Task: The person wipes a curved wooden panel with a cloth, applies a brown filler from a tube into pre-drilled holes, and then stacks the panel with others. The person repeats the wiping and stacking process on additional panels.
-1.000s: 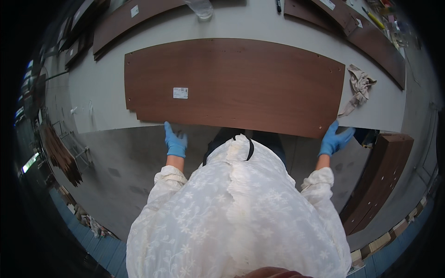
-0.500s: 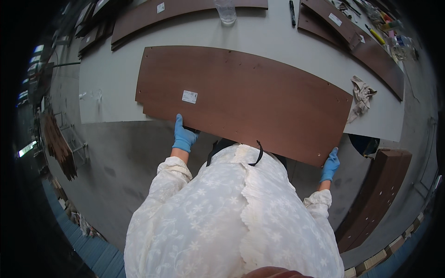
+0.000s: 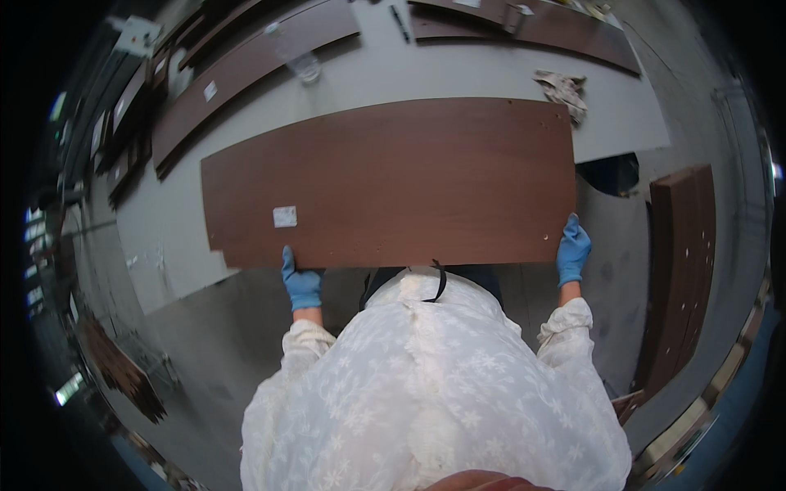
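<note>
A wide brown wooden panel [image 3: 401, 180] with a white label [image 3: 285, 216] and small holes spans the space before me. My left hand [image 3: 300, 281], in a blue glove, grips its near edge toward the left end, thumb on top and fingers underneath. At the panel's right end my right hand [image 3: 574, 251], also gloved in blue, is closed on the edge by the near corner. The far part of the panel overlaps the white table [image 3: 491, 78] in view; whether it touches the tabletop I cannot tell.
More brown panels [image 3: 246, 69] lie along the table's far left, others [image 3: 540, 29] at the far right. A clear plastic cup [image 3: 306, 65], a black marker [image 3: 399, 24] and a crumpled cloth [image 3: 563, 90] lie on the table. Stacked brown boards [image 3: 679, 270] stand on the right.
My view has swung to the right. The panel, held in both hands, has turned with me, so its near edge now runs level across my front; both hands keep their grip.
</note>
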Tool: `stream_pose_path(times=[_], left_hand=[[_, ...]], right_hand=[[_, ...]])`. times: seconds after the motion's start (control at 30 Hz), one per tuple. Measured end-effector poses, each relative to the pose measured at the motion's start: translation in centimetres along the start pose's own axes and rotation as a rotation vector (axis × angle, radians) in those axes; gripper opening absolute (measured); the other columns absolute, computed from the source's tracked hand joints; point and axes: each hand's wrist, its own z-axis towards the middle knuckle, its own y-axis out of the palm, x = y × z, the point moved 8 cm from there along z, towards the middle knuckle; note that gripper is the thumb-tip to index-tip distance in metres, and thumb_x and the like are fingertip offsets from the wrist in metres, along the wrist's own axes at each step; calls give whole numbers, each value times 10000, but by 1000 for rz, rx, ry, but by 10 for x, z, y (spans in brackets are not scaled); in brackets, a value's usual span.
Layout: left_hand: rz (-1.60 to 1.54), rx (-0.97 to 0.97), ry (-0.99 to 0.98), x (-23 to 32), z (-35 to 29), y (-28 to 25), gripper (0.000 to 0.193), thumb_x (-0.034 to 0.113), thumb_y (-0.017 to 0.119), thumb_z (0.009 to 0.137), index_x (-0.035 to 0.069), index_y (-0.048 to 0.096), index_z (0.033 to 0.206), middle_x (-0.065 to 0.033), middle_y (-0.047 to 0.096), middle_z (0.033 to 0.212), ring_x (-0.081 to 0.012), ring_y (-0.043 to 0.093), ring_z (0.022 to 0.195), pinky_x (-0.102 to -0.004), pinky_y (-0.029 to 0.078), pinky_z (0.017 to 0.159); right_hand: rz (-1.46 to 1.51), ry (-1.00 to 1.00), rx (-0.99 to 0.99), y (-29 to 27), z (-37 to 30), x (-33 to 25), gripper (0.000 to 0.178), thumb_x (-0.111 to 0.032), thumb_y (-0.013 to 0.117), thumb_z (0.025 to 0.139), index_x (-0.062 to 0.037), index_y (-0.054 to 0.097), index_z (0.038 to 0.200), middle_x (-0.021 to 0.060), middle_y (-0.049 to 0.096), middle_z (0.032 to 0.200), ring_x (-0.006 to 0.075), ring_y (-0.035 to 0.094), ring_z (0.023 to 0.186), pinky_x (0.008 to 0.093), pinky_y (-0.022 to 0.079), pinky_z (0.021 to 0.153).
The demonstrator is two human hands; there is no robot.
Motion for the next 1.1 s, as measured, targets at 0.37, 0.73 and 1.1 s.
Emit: stream_pose_path(times=[0.37, 0.73, 1.1], left_hand=[[264, -122, 389, 11, -80, 126, 425, 295, 667, 984, 98, 653, 1360, -66, 613, 1465, -278, 567, 1328, -510, 415, 1144], [648, -720, 158, -288, -108, 441, 471, 211, 673, 975, -45, 612, 1365, -152, 660, 1350, -275, 625, 1221, -423, 466, 1119], [1008, -991, -150, -713, -136, 606, 391, 108, 690, 954, -4, 629, 1324, -92, 669, 1264, -232, 666, 1120, -387, 545, 973]], right_hand=[[313, -65, 177, -108, 37, 79, 627, -513, 531, 1083, -72, 427, 650, -43, 353, 632, 85, 301, 653, 355, 307, 559], [311, 391, 584, -309, 48, 304, 692, -560, 618, 1018, 15, 549, 641, 76, 400, 570, 124, 370, 631, 410, 391, 575], [305, 936, 876, -456, -42, 497, 765, -617, 586, 1003, 40, 542, 615, 65, 392, 568, 147, 384, 617, 441, 391, 575]])
